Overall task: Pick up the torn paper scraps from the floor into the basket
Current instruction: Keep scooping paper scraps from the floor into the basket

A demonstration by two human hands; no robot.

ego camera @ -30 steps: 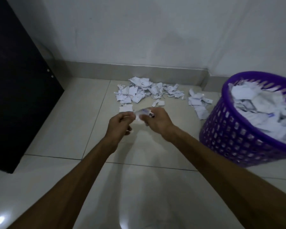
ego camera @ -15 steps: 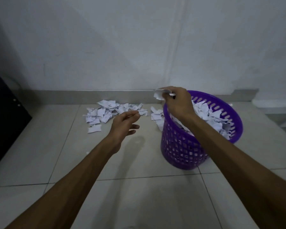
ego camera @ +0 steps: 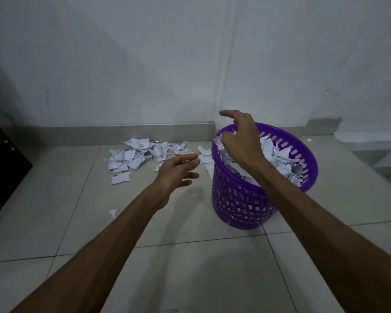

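Having let go the scrap pinched half a second ago, right hand over purple basket, fingers spread, empty. Left hand loose, empty. Paper scraps heaped on floor by wall, left of basket.

White torn paper scraps lie heaped by the wall, beside an upright purple basket heaped with scraps.

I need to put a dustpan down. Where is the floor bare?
Bare: the tiles left of the basket and nearer than the scrap pile, bar one stray scrap. Crowded: along the skirting, from pile to basket.
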